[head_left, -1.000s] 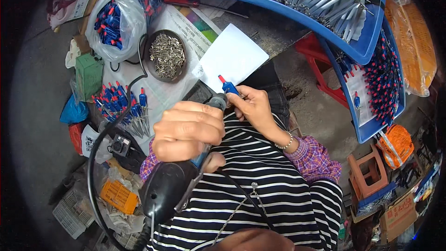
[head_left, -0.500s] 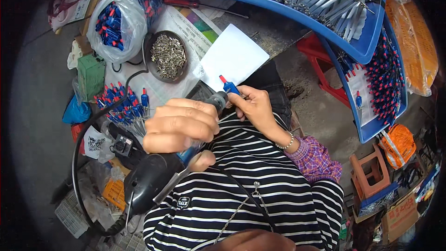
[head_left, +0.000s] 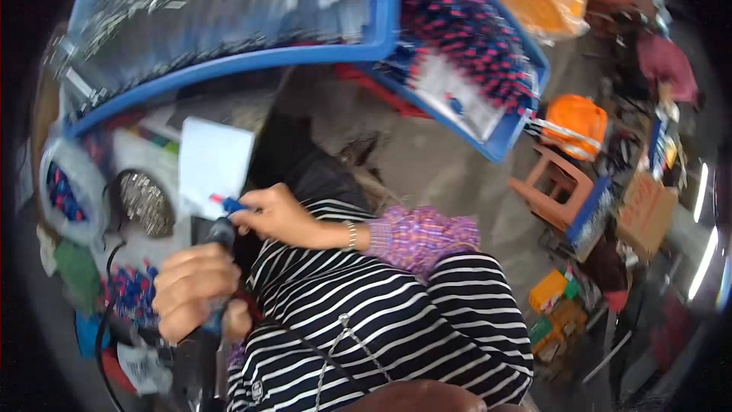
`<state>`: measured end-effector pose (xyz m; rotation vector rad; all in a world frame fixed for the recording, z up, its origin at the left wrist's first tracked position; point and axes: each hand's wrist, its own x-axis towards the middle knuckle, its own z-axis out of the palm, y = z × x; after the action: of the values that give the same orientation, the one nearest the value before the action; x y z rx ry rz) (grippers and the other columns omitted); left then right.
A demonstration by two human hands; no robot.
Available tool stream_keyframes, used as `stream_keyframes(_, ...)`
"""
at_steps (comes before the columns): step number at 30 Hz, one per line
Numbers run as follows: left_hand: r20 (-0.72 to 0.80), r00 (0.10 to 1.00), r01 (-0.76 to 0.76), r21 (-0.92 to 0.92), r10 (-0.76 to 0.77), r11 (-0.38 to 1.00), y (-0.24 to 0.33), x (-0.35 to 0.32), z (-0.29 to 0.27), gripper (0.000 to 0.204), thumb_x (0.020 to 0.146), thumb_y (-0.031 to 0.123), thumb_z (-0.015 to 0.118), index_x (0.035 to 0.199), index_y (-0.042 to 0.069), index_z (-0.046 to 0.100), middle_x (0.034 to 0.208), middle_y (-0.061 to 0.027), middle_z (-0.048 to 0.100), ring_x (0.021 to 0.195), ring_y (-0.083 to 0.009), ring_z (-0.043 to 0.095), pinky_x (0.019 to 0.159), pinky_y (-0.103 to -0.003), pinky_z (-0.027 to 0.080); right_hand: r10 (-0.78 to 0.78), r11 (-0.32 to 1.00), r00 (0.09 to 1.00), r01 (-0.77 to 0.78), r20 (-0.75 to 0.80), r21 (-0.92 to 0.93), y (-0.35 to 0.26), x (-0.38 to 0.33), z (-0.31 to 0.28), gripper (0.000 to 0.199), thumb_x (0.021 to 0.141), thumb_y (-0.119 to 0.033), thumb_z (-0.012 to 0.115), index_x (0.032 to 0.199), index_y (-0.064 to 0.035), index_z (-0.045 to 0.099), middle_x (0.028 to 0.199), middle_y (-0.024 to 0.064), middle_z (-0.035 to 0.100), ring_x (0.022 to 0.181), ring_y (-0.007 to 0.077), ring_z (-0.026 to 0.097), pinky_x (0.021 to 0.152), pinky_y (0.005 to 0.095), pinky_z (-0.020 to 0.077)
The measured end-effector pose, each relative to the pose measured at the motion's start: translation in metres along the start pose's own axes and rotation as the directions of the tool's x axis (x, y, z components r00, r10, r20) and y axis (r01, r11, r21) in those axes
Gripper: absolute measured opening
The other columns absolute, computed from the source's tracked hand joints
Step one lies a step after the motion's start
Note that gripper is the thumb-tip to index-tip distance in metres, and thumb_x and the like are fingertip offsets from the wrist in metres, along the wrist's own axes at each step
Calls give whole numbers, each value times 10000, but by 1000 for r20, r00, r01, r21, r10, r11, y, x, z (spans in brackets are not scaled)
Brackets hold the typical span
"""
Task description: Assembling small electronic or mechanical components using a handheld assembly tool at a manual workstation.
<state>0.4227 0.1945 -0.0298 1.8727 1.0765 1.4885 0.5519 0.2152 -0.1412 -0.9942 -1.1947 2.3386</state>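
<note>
Left hand: my fingers wrapped tight round the black corded electric screwdriver, its tip pointing far, up toward the small part.
Right hand: fingertips pinched shut on a small blue-and-red plastic part, held just at the driver's tip.
Just behind: white paper sheet.
Left of it: round metal dish of silver screws.
Far side: long blue plastic tray, contents blurred.

Motion blur is smearing the contents of the big blue tray, so single pieces cannot be told apart. The left hand is covering most of the black power tool, whose lower end is running off the bottom edge.
</note>
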Motion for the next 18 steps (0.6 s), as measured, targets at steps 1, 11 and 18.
stream_keyframes(1,24,1000,1,-26,-1,1000,-1,0,-3,345,777,161,685,895,52,380,643,-103,545,490,-216,558,470,-351,498,-5,1000,1000,6,-18,15,-1,-1,2,203,843,-159,613,746,16,640,591,43,628,417,60,510,389,208,408)
stream_keyframes(11,-32,999,-33,-132,29,991,-7,-8,-5,426,720,129,730,945,66,374,674,-112,569,511,-226,575,473,-359,509,-6,999,1000,6,-6,-36,-4,0,-5,202,826,-154,603,751,30,639,586,68,626,420,92,557,374,228,456)
stream_keyframes(18,-358,928,-195,-224,106,955,18,-30,-46,404,794,337,622,966,85,357,653,-33,473,530,-158,485,504,-317,430,-216,951,975,199,-48,-238,-82,-48,-71,233,756,-117,727,947,-3,662,872,69,600,671,103,593,567,213,503)
